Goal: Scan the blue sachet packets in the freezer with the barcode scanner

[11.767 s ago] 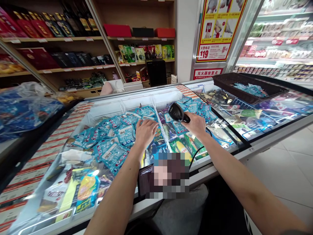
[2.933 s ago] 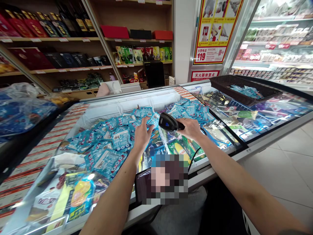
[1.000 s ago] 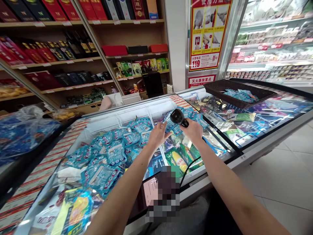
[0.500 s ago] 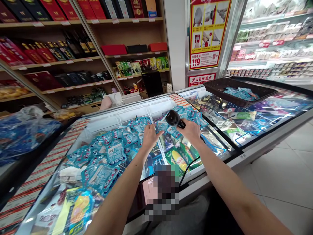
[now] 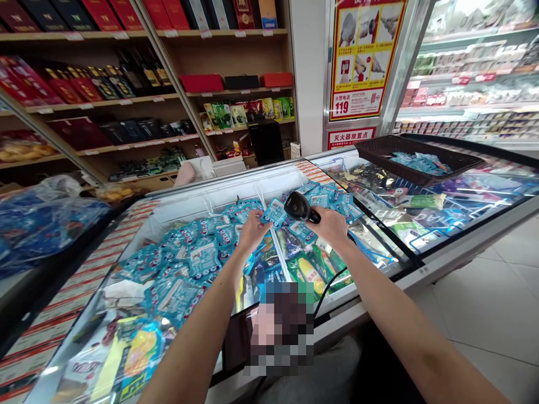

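Note:
My right hand (image 5: 330, 225) is wrapped round the handle of a black barcode scanner (image 5: 300, 206), its head pointing left over the freezer. Between the thumb and fingers of my left hand (image 5: 254, 229) is a blue packet (image 5: 275, 212), raised just left of the scanner's head. Many more blue packets (image 5: 204, 257) lie heaped in the freezer's left section, and others sit behind and under the scanner. A black cord (image 5: 326, 292) hangs below my right wrist.
The chest freezer (image 5: 219, 191) also holds green corn packs (image 5: 310, 272). On its right end rests a dark brown tray (image 5: 379, 152) with several blue packets. A blue plastic-wrapped bundle (image 5: 46, 224) lies at the left. Shelves (image 5: 236, 56) stand behind.
My left hand has closed on a blue packet and lifted it to the left of the scanner. The scanner has hardly moved; the view has shifted slightly.

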Tool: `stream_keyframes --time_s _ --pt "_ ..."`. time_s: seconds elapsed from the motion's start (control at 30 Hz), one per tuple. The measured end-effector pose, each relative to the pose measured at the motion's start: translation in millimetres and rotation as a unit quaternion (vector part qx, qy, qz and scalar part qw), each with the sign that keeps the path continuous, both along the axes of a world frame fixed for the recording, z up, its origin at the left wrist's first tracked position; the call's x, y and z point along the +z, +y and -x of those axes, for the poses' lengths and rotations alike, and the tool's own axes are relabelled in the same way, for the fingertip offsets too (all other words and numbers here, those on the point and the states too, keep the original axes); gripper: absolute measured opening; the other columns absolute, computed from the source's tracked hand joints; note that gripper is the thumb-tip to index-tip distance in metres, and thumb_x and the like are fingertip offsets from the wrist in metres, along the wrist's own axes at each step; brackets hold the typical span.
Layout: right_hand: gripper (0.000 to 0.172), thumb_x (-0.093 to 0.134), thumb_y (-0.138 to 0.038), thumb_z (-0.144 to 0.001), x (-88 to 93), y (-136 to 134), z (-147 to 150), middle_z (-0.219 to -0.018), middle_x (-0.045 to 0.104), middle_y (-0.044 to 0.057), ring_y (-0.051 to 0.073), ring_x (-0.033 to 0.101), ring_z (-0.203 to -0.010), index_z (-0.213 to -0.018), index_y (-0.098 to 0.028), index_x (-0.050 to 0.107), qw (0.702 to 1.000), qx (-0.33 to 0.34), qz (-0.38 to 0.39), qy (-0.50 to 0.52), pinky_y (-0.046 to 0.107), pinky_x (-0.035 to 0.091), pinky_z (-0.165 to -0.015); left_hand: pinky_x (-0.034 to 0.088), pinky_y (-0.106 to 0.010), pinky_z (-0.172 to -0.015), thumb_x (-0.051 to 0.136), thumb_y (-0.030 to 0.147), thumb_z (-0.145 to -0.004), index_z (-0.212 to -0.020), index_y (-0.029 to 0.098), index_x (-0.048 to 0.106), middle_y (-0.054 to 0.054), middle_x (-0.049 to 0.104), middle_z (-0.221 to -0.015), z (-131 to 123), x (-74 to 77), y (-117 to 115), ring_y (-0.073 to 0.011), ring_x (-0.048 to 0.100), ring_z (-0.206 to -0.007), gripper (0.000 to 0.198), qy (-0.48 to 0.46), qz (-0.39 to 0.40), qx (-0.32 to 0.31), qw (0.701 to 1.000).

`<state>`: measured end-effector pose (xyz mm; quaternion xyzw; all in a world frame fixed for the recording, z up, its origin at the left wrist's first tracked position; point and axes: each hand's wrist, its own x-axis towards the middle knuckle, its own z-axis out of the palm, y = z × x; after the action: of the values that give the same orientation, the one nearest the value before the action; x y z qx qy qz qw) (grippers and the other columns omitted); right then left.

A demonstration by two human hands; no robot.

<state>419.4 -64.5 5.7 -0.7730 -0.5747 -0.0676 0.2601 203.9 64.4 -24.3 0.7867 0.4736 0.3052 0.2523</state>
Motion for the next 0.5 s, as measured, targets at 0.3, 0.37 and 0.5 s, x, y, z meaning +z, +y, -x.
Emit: stream_keyframes --time_s 0.3,0.37,0.5 --pt "0.037 0.059 -0.047 -0.078 -5.9 -0.7 3.9 -0.095 0.070 -0.001 0.019 0.064 -0.086 -0.112 -0.032 0.061 0.995 0.088 -0.047 -0.026 0.026 0.043 -0.071 0.046 -0.029 -0.064 0.054 0.044 -0.079 -0.127 0.018 0.045 0.001 0.064 -0.063 9.1 -2.8 -1.5 -0.0194 0.065 -0.067 0.055 -0.052 -0.005 -0.024 0.998" --pt "0.036 0.059 -0.045 -0.078 -7.5 -0.9 5.0 -0.094 0.070 -0.001 0.018 0.064 -0.086 -0.111 -0.032 0.061 0.993 0.101 -0.049 -0.036 0.025 0.042 -0.070 0.045 -0.028 -0.064 0.051 0.044 -0.081 -0.129 0.017 0.044 0.001 0.064 -0.063 9.0 -2.8 -2.5 -0.0190 0.065 -0.067 0.056 -0.053 -0.010 -0.026 0.998" --pt "0.034 0.060 -0.042 -0.078 -9.9 -1.0 5.7 -0.093 0.070 -0.002 0.018 0.064 -0.085 -0.110 -0.031 0.062 0.990 0.116 -0.062 -0.044 0.025 0.042 -0.069 0.045 -0.028 -0.063 0.048 0.045 -0.083 -0.130 0.015 0.043 0.000 0.065 -0.065 9.4 -3.6 -3.2 -0.0180 0.064 -0.065 0.056 -0.052 -0.011 -0.031 0.998"
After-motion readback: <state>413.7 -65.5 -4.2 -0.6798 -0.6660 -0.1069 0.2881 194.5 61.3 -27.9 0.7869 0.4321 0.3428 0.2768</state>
